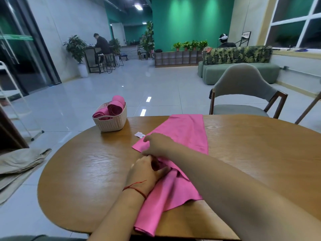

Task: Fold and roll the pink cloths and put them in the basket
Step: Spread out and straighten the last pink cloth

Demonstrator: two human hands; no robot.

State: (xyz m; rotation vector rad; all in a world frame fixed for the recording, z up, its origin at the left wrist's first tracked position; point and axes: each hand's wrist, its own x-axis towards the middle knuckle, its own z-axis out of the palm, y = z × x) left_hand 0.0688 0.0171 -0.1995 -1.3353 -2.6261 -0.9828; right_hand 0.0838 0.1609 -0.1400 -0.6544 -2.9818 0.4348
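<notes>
The cloth (184,133) lies long across the table (251,145). The left hand (145,173) pinches its bunched middle; the right hand (156,145) touches the edge, grip unclear. An uneven pull may give a crooked roll.

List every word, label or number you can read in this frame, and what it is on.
No text here is readable.
White tag on the table beside the pink cloth: print too small.
Sign on a stand by the far wall: lettering blurred.
</notes>
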